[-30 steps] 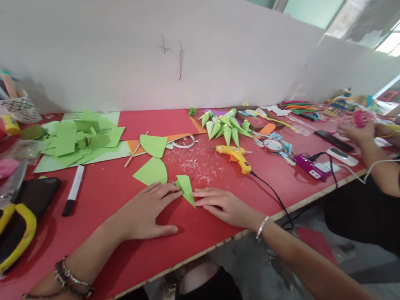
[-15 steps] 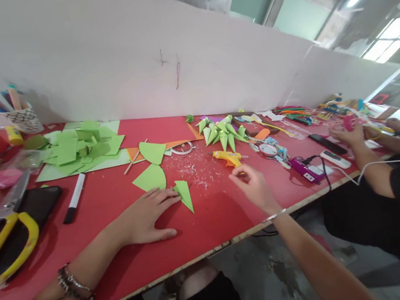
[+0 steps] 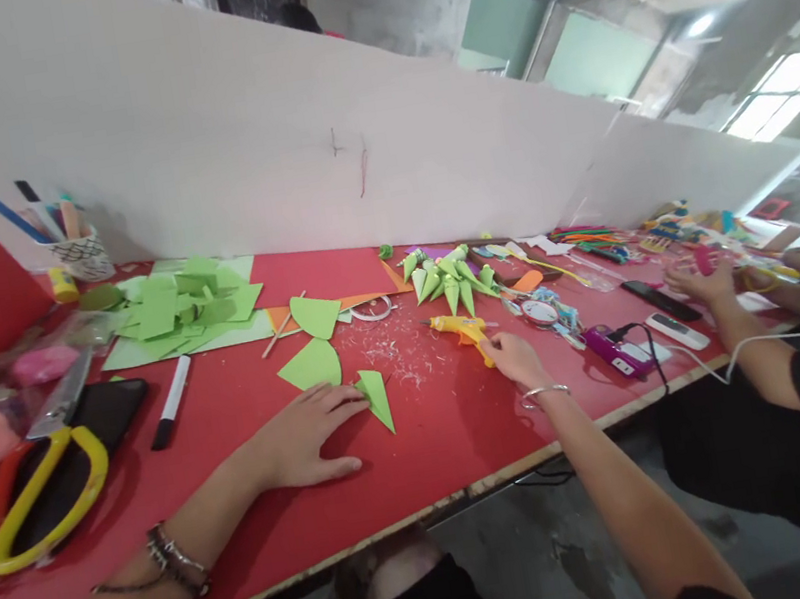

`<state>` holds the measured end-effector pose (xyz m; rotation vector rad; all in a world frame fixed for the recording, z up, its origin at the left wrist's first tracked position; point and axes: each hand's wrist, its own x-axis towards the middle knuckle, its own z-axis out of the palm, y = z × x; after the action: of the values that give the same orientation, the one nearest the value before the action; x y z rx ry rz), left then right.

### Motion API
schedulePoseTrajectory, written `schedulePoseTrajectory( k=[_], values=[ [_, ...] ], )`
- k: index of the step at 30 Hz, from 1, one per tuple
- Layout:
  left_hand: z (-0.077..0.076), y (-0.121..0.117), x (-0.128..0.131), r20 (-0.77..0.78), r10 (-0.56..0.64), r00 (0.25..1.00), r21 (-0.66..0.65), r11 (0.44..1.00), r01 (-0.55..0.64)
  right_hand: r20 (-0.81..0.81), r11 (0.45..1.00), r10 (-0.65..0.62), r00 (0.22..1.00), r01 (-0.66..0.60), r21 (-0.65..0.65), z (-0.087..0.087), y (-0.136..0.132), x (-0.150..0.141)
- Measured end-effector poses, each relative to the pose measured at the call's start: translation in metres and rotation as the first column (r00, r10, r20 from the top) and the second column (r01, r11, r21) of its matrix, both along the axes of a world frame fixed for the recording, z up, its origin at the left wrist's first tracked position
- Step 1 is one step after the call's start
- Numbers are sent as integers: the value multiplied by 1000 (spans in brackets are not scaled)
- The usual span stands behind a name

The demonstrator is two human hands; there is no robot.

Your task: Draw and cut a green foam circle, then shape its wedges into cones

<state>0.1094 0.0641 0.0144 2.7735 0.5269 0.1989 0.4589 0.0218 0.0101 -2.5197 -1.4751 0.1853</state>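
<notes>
My left hand (image 3: 308,438) lies palm down on the red tabletop with its fingers spread. Its fingertips touch a folded green paper piece (image 3: 378,402) and the lower edge of a green paper sector (image 3: 313,363). Just beyond is another green paper sector (image 3: 317,316). My right hand (image 3: 520,360) has its fingers closed on the handle end of a yellow hot glue gun (image 3: 460,324), which rests on the table with its nozzle to the left. A cluster of green paper cones (image 3: 448,279) sits behind the glue gun.
At left are green paper sheets (image 3: 178,309), a marker (image 3: 171,401), yellow-handled scissors (image 3: 59,495) and a pen cup (image 3: 80,257). A purple power strip (image 3: 619,352) with cables lies right, near a co-worker's hand (image 3: 700,277). A white partition (image 3: 234,164) stands behind.
My right hand has moved forward to the glue gun and closed on its handle, and the gun has turned slightly. My left hand stays at the paper. The camera view has shifted a little.
</notes>
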Motion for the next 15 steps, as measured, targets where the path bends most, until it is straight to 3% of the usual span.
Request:
schedulePoseTrajectory(
  k=[4,10,13,15],
  values=[
    [1,0,0,7,1,1000,-9,1000,-1,25,1000,31,999,-31,5,4,0,1],
    [-2,2,-1,40,-12,999,0,1000,12,-128,999,47,991,-43,32,4,6,14],
    [-3,2,0,53,-28,998,1,1000,28,-266,981,59,962,-6,196,-7,3,15],
    [-2,3,1,45,-37,998,5,999,36,-285,927,97,954,18,374,-14,0,13]
  ],
)
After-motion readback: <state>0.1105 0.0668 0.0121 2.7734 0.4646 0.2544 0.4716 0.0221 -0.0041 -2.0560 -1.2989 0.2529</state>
